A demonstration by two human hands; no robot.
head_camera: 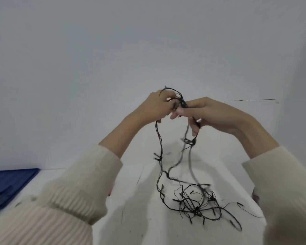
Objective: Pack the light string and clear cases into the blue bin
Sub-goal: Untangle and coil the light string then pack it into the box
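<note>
Both left hand and right hand grip light string; blue bin leftmost.

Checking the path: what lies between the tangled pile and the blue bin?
Head view: the left sleeve, over white table, separates light string from blue bin.

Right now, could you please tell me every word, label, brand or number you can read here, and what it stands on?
None: no text can be read in this view.
The light string, held by the left hand and the right hand, shows no tag or label.
The visible part of the blue bin is plain, with no marking.
</note>
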